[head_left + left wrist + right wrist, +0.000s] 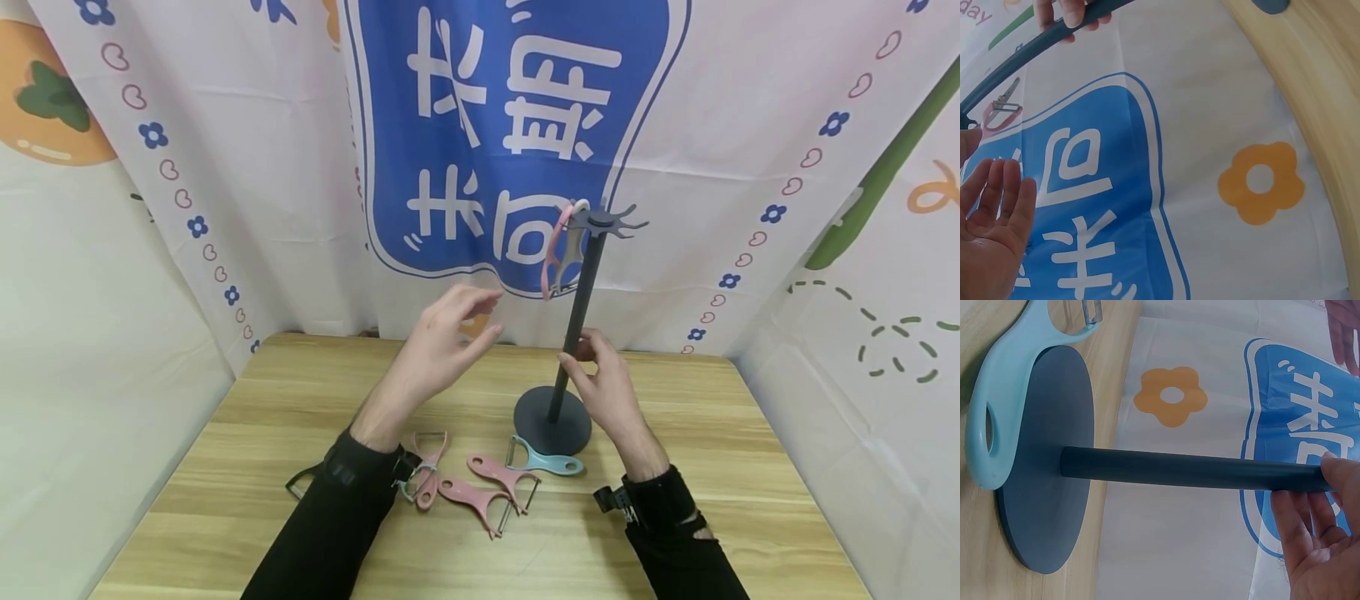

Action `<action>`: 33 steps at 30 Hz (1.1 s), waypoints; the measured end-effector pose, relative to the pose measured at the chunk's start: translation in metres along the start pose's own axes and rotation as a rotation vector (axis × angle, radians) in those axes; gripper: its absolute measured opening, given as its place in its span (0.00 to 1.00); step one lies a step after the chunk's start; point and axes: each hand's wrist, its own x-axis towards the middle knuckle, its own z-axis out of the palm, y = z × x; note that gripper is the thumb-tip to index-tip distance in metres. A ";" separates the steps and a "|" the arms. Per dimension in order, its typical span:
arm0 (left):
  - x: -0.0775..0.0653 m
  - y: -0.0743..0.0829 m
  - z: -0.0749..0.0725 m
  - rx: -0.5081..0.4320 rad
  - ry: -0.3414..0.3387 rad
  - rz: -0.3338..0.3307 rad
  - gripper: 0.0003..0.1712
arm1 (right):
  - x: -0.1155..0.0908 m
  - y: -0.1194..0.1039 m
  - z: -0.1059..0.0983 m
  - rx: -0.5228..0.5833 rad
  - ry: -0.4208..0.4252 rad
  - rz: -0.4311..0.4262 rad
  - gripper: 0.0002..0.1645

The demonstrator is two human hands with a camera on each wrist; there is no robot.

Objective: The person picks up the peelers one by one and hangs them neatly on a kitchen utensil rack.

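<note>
Several peelers (495, 472) lie lower centre by the stand (580, 300) the right hand (606, 382) grips; left hand (441, 340) has thumb and fingers apart.

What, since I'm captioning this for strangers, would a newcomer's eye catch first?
Probably the big white-lettered blue panel on the white cloth backdrop. Next, the dark-grey stand right of centre, held by the right hand, a pink plastic peeler hanging from its hooked top. Below, pink and light-blue peelers lie on the wood-grain table.
</note>
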 end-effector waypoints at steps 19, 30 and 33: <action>-0.034 -0.019 0.000 0.038 -0.050 -0.057 0.31 | -0.001 -0.003 0.000 -0.012 0.003 0.006 0.25; -0.048 -0.025 0.013 0.053 -0.136 -0.079 0.31 | -0.001 -0.003 0.000 -0.009 -0.004 0.020 0.25; -0.051 -0.026 0.018 0.057 -0.151 -0.058 0.31 | -0.001 -0.003 0.000 -0.004 -0.006 0.025 0.25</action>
